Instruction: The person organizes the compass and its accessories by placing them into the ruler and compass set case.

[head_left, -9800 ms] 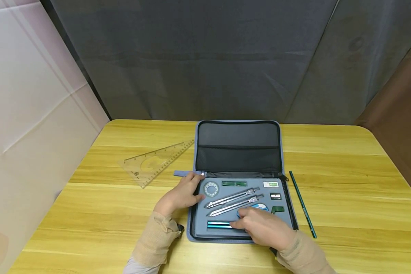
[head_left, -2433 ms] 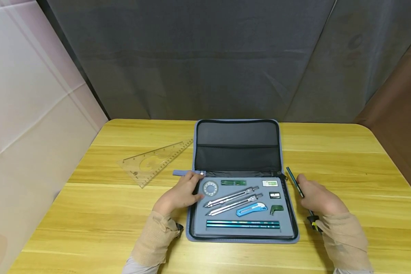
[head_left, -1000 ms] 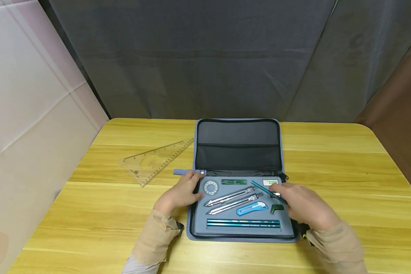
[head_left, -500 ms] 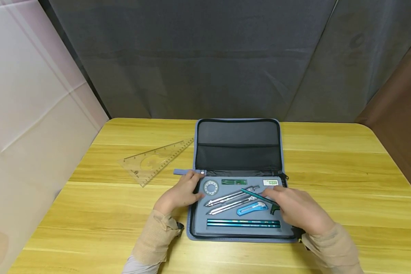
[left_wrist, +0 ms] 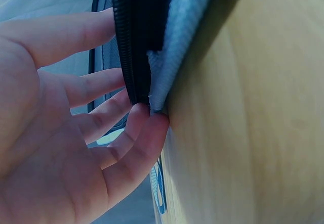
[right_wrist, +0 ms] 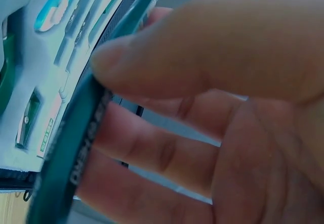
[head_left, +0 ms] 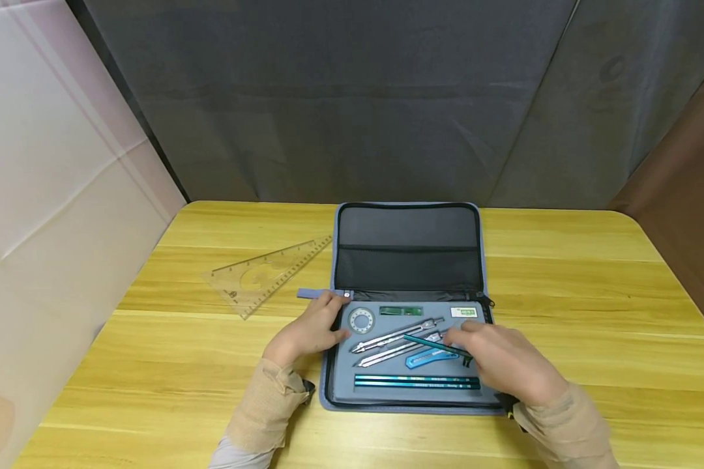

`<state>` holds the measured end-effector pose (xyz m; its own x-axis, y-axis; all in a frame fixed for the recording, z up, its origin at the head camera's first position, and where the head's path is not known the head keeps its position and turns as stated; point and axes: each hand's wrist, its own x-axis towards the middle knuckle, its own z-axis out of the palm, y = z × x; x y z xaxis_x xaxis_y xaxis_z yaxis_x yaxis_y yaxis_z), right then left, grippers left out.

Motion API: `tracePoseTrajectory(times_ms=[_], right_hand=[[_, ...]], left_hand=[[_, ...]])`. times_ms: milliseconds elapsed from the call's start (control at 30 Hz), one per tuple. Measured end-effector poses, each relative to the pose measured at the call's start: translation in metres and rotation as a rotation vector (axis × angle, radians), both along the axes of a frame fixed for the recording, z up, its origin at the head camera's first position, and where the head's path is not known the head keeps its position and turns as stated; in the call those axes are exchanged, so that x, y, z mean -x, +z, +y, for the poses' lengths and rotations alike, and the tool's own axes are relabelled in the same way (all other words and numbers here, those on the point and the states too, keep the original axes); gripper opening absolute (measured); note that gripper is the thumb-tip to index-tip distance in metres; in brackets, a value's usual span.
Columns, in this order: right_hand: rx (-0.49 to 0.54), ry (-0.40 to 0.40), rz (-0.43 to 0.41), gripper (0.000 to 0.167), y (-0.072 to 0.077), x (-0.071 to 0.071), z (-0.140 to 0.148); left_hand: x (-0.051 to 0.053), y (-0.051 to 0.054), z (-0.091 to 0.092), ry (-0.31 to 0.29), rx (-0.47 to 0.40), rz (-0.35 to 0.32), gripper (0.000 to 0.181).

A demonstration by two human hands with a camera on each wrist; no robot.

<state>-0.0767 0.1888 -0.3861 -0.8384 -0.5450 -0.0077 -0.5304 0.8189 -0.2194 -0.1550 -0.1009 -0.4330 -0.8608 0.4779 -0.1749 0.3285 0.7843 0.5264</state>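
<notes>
In the head view, my right hand (head_left: 504,359) pinches a green pencil (head_left: 431,342) over the case's tray. The right wrist view shows the thumb and fingers closed on its lettered barrel (right_wrist: 73,148). My left hand (head_left: 309,331) rests at the left edge of the open zip case (head_left: 407,409); in the left wrist view, its fingers (left_wrist: 126,158) touch the zipper rim. Two pencils (head_left: 416,382) lie in the tray's front slot. Beneath the held pencil are two silver compasses (head_left: 381,339) and a blue utility knife (head_left: 425,359).
A clear set square (head_left: 270,277) lies on the wooden table (head_left: 170,365), left of the case. The case's black lid (head_left: 407,228) stands behind the tray. The tray also holds a round dial (head_left: 361,321), a green lead box (head_left: 401,311) and an eraser (head_left: 463,312).
The right hand went from the tray's front slot to the pencil on the table right of the case, took it, and brought it left over the tray. The left hand stays put.
</notes>
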Motion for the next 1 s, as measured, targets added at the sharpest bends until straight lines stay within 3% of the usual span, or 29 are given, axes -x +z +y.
tracePoseTrajectory(times_ms=[367,633,867,1000], right_hand=[[0.023,0.082,0.046,0.041,0.000,-0.005,-0.010],[0.010,0.169,0.126,0.043,-0.006,-0.009,-0.021],[0.029,0.225,0.088,0.040,-0.010,-0.009,-0.030],[0.045,0.252,0.106,0.039,-0.012,-0.010,-0.033]], left_hand=[[-0.001,0.002,0.000,-0.003,-0.013,-0.010,0.056],[-0.002,0.003,0.000,0.001,-0.018,-0.008,0.056],[-0.002,0.003,0.000,-0.001,-0.010,-0.002,0.056],[-0.002,0.002,0.000,-0.002,-0.009,-0.001,0.056]])
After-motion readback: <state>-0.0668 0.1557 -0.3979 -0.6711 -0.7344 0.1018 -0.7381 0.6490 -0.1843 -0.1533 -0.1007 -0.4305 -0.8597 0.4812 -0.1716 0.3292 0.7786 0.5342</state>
